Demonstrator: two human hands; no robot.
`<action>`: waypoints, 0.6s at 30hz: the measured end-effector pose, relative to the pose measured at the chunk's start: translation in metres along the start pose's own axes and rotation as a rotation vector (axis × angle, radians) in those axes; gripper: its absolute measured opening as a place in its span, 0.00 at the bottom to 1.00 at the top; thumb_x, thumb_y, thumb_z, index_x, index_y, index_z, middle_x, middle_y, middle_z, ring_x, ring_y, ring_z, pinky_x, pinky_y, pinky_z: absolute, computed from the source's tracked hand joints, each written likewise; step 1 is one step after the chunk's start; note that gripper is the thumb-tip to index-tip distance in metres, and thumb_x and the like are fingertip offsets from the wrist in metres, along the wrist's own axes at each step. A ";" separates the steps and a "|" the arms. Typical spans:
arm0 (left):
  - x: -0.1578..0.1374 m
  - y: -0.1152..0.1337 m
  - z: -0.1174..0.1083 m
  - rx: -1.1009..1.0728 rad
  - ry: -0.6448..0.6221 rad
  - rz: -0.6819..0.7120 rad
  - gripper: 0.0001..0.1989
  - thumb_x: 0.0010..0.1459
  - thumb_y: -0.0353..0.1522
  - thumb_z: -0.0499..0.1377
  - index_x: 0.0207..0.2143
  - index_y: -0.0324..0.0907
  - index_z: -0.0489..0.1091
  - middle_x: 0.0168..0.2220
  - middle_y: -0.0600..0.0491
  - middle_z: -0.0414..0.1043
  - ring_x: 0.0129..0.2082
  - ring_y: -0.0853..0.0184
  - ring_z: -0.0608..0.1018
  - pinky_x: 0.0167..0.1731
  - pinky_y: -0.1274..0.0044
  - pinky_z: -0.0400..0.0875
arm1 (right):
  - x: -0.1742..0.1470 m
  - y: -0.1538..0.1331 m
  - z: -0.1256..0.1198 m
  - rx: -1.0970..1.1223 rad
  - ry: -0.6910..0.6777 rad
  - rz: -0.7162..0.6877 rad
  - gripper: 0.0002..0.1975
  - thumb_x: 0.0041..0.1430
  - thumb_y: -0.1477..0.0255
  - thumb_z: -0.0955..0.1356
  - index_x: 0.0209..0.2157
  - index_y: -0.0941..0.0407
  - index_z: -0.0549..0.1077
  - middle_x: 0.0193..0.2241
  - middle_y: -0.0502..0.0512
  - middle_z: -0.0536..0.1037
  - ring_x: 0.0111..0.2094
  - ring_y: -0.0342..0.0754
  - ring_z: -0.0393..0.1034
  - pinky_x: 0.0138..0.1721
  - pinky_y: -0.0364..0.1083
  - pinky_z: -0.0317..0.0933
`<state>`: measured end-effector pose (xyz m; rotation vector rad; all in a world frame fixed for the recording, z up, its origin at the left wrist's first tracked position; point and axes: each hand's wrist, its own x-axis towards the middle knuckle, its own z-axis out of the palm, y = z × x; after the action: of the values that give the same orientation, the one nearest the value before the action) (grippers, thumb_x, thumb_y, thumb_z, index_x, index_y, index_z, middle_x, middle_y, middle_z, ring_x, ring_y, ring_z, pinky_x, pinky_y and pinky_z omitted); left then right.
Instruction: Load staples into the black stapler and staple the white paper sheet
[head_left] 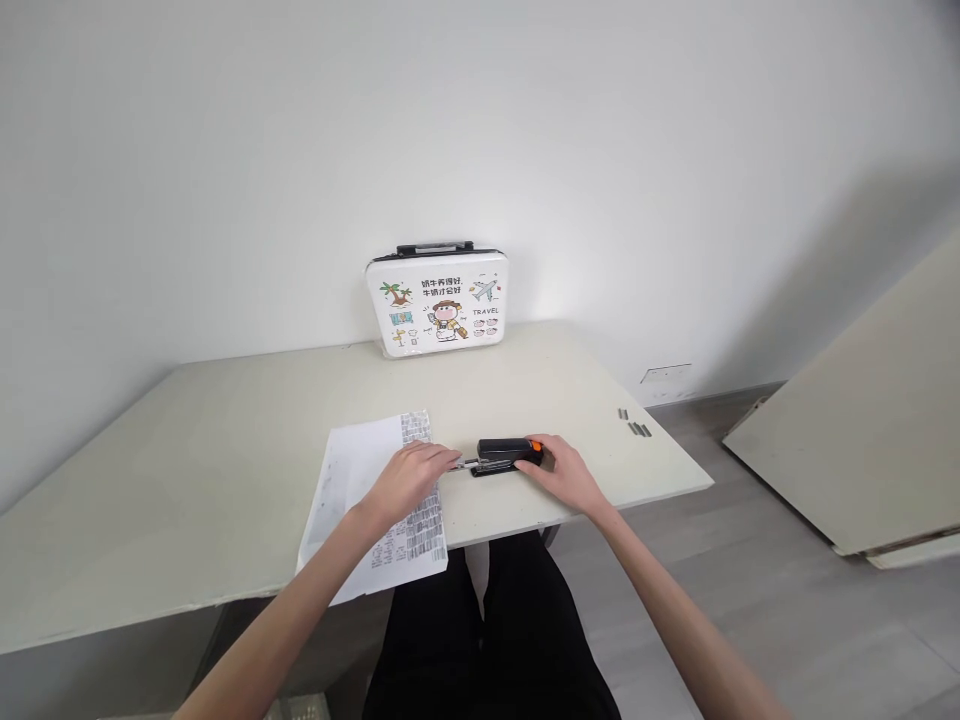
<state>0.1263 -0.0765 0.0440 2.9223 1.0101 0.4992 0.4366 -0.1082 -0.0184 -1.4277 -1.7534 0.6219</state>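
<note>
A black stapler (501, 450) with an orange part at its rear lies on the table near the front edge. My right hand (564, 476) is closed around its rear end. At the stapler's left end a silver metal tray (471, 464) sticks out, and the fingers of my left hand (409, 478) are closed on its tip. Whether staples lie in the tray is too small to tell. Under my left hand and forearm are paper sheets (352, 470), partly printed with dense dark rows and hanging over the edge.
Several short staple strips (639, 429) lie at the right of the pale table (225, 450). A white cartoon-printed case (442, 320) with a black handle stands at the back against the wall. A pale panel (862, 430) rises from the floor on the right.
</note>
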 end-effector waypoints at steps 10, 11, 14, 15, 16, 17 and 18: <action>-0.001 0.000 0.006 -0.030 -0.057 -0.058 0.18 0.72 0.28 0.48 0.51 0.46 0.77 0.46 0.48 0.83 0.44 0.55 0.83 0.46 0.61 0.75 | 0.000 0.001 0.000 -0.006 0.007 -0.005 0.20 0.62 0.54 0.70 0.51 0.49 0.74 0.50 0.56 0.80 0.52 0.57 0.72 0.54 0.57 0.67; -0.001 0.000 0.008 -0.044 -0.045 -0.076 0.17 0.72 0.30 0.48 0.51 0.46 0.77 0.46 0.47 0.83 0.43 0.55 0.83 0.45 0.62 0.76 | 0.000 0.000 -0.001 -0.008 0.005 -0.003 0.20 0.62 0.54 0.70 0.51 0.49 0.74 0.50 0.56 0.80 0.52 0.58 0.72 0.54 0.57 0.67; -0.003 -0.001 0.011 -0.061 -0.006 -0.117 0.18 0.74 0.33 0.48 0.52 0.46 0.77 0.47 0.47 0.82 0.43 0.55 0.83 0.44 0.63 0.77 | 0.000 -0.004 -0.002 -0.008 0.003 0.002 0.20 0.63 0.54 0.70 0.51 0.49 0.74 0.50 0.57 0.80 0.53 0.58 0.72 0.54 0.57 0.67; -0.003 -0.001 0.012 -0.058 -0.002 -0.121 0.18 0.74 0.33 0.48 0.52 0.46 0.77 0.47 0.47 0.82 0.44 0.55 0.83 0.44 0.63 0.77 | 0.000 -0.004 -0.003 -0.007 0.003 0.003 0.20 0.63 0.54 0.70 0.51 0.49 0.74 0.50 0.57 0.80 0.53 0.58 0.73 0.54 0.57 0.67; -0.004 -0.001 0.012 -0.055 -0.002 -0.123 0.18 0.74 0.34 0.48 0.53 0.46 0.77 0.47 0.47 0.82 0.44 0.56 0.83 0.44 0.63 0.77 | 0.000 -0.004 -0.003 -0.007 0.002 0.004 0.20 0.63 0.54 0.70 0.51 0.49 0.74 0.50 0.57 0.80 0.53 0.58 0.73 0.54 0.57 0.68; -0.004 0.000 0.012 -0.049 -0.004 -0.126 0.18 0.74 0.34 0.48 0.52 0.46 0.77 0.48 0.48 0.82 0.44 0.56 0.83 0.44 0.63 0.77 | 0.000 -0.004 -0.003 -0.006 0.001 0.004 0.20 0.63 0.54 0.70 0.52 0.49 0.74 0.50 0.57 0.79 0.53 0.58 0.73 0.54 0.57 0.68; -0.003 0.000 0.012 -0.041 -0.007 -0.130 0.18 0.74 0.35 0.48 0.52 0.46 0.77 0.48 0.48 0.82 0.43 0.56 0.83 0.44 0.63 0.77 | 0.000 -0.003 -0.002 -0.006 0.000 0.003 0.20 0.63 0.54 0.70 0.52 0.49 0.74 0.50 0.56 0.79 0.53 0.57 0.73 0.54 0.56 0.68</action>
<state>0.1278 -0.0775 0.0318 2.7979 1.1649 0.4975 0.4366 -0.1096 -0.0145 -1.4347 -1.7545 0.6191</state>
